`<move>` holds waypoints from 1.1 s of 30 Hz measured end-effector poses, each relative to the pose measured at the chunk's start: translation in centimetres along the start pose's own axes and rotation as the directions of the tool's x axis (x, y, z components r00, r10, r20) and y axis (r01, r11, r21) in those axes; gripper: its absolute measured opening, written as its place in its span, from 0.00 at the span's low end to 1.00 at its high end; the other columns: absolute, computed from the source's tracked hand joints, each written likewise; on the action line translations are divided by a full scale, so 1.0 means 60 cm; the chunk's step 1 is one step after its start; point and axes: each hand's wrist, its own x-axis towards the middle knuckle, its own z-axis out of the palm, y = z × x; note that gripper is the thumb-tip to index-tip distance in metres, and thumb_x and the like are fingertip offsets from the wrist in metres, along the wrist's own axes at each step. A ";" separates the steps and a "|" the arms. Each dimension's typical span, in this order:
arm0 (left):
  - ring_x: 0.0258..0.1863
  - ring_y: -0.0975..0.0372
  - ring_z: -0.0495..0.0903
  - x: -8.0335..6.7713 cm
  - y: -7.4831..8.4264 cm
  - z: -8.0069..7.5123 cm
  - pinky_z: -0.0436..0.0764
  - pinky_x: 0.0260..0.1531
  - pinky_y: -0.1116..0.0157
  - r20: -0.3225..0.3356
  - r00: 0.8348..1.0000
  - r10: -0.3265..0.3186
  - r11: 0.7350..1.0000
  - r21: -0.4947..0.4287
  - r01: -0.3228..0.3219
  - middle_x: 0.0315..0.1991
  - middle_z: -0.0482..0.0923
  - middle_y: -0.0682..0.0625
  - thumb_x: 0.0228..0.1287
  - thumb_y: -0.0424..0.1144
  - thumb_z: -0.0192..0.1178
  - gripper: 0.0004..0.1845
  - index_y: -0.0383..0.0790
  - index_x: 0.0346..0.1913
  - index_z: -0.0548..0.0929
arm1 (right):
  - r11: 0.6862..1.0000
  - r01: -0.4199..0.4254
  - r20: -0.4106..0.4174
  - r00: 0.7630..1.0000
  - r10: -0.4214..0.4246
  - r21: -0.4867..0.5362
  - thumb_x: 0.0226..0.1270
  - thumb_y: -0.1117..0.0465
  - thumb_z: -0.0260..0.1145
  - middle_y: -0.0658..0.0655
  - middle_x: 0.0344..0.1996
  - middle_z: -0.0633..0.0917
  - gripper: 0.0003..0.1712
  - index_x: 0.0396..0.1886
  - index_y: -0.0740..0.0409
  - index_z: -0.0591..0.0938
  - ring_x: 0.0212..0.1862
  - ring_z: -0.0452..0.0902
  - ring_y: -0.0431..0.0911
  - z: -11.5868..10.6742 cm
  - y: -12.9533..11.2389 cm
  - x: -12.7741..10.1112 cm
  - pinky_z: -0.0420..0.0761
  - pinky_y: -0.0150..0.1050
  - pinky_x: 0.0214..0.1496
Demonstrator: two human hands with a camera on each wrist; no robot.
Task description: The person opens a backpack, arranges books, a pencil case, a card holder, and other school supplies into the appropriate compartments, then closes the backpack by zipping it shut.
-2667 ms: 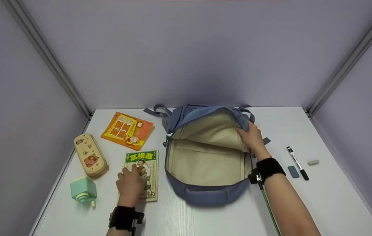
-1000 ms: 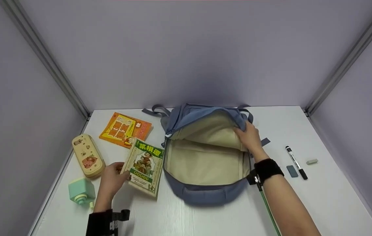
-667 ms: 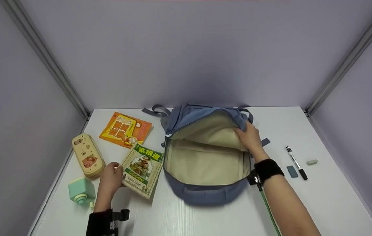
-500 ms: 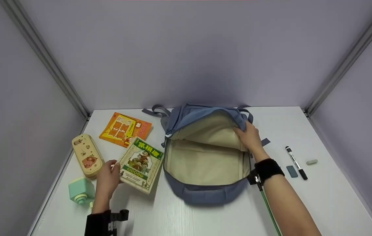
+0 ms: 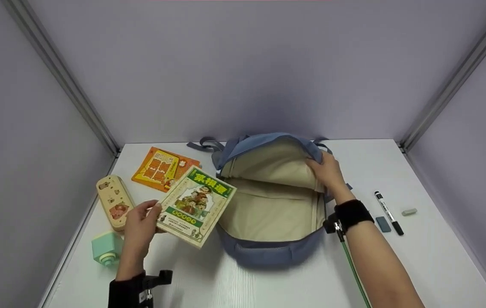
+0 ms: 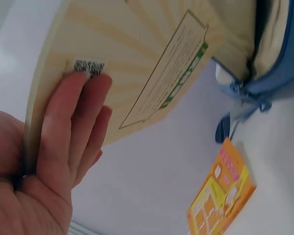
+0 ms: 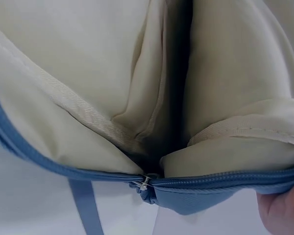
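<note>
My left hand (image 5: 139,222) grips a green-covered book (image 5: 196,206) by its near left corner and holds it lifted and tilted, its far edge over the left rim of the open blue backpack (image 5: 268,252). In the left wrist view the fingers (image 6: 73,127) lie under the book's cream back cover (image 6: 137,63). My right hand (image 5: 327,171) holds up the right side of the backpack's top flap, showing the cream lining (image 5: 268,214). The right wrist view shows that lining (image 7: 88,63), the blue zipper edge (image 7: 220,183) and a fingertip (image 7: 284,210).
An orange book (image 5: 161,169) lies at the back left. A cream pencil case (image 5: 114,202) and a mint-green small device (image 5: 105,249) sit near the left wall. A black marker (image 5: 388,212), a grey-blue eraser (image 5: 383,223) and a pale eraser (image 5: 409,211) lie to the right.
The left hand picked the green book up off the table, tilted it and carried it right and up toward the backpack opening. The right hand lifted the flap a little higher.
</note>
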 end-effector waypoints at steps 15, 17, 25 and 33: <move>0.31 0.56 0.85 0.013 -0.062 0.144 0.84 0.28 0.64 0.213 0.975 -0.064 0.978 -0.182 0.104 0.38 0.81 0.36 0.78 0.34 0.45 0.19 0.19 0.60 0.68 | 0.995 -0.026 0.053 0.998 0.020 0.096 0.71 0.58 0.62 0.62 0.40 0.79 0.17 0.50 0.68 0.77 0.39 0.73 0.52 -0.004 -0.028 -0.004 0.72 0.44 0.43; 0.31 0.57 0.85 0.014 -0.064 0.163 0.84 0.29 0.65 0.230 0.972 -0.056 0.970 -0.218 0.107 0.39 0.81 0.36 0.79 0.34 0.44 0.19 0.19 0.60 0.67 | 0.994 -0.029 0.051 0.998 0.024 0.104 0.71 0.58 0.62 0.61 0.39 0.79 0.17 0.49 0.68 0.77 0.39 0.72 0.51 -0.004 -0.030 -0.004 0.72 0.43 0.42; 0.45 0.54 0.83 0.018 -0.071 0.233 0.82 0.43 0.62 0.353 0.934 -0.061 0.918 -0.348 0.192 0.52 0.74 0.31 0.80 0.35 0.40 0.22 0.20 0.66 0.60 | 0.994 -0.009 0.021 1.000 0.007 0.113 0.69 0.59 0.64 0.61 0.38 0.80 0.16 0.48 0.68 0.79 0.37 0.73 0.52 -0.004 -0.033 -0.003 0.72 0.44 0.42; 0.52 0.48 0.80 0.015 -0.074 0.246 0.79 0.50 0.60 0.495 0.868 -0.045 0.929 -0.299 0.219 0.56 0.71 0.28 0.74 0.25 0.48 0.29 0.25 0.72 0.51 | 0.995 -0.040 0.040 0.999 0.036 0.093 0.69 0.57 0.64 0.66 0.46 0.80 0.20 0.52 0.68 0.78 0.45 0.73 0.55 0.000 -0.035 -0.006 0.72 0.49 0.51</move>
